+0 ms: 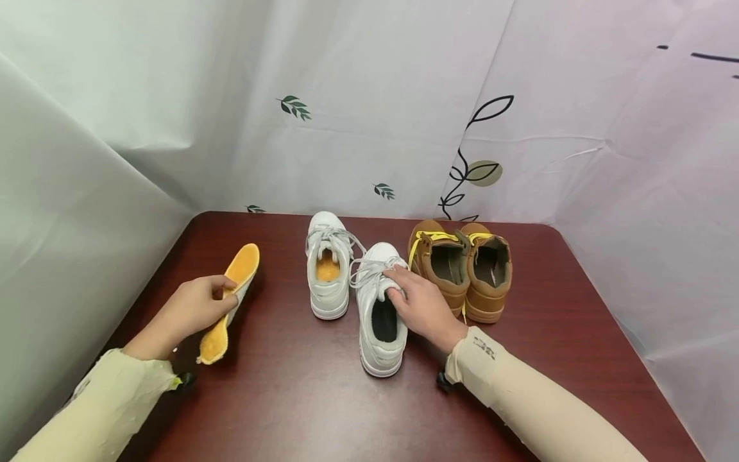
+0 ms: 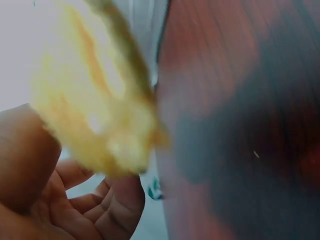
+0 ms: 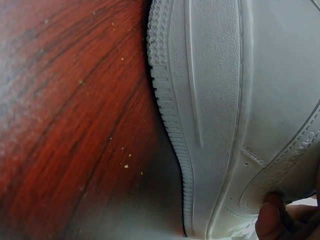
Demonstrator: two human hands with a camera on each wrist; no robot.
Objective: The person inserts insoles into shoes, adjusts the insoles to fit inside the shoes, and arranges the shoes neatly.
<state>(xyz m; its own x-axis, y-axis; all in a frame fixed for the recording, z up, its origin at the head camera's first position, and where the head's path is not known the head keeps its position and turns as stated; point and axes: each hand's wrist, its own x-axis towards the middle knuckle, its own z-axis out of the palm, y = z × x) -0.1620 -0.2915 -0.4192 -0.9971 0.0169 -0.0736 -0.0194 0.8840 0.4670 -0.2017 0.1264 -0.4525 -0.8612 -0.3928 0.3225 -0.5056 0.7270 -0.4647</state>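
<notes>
My left hand (image 1: 199, 305) pinches a fuzzy orange-yellow insole (image 1: 244, 262) around its middle, tilted above the table's left side. Its near end looks bent, and the insole (image 2: 85, 90) is blurred in the left wrist view. With my right hand (image 1: 424, 301) I grip the nearer white sneaker (image 1: 382, 356) at its tongue and laces. That sneaker rests on the table, toe pointing away, and its inside looks dark. In the right wrist view its pale sole and side (image 3: 215, 110) fill the middle. Left of it stands the other white sneaker (image 1: 328, 300), with an orange lining (image 1: 327, 267) inside.
A pair of brown shoes with yellow laces stands to the right: the left shoe (image 1: 452, 290) and the right shoe (image 1: 487, 301) side by side. The dark red table (image 1: 300, 398) has rounded far corners. White cloth (image 1: 358, 128) printed with leaves hangs behind it.
</notes>
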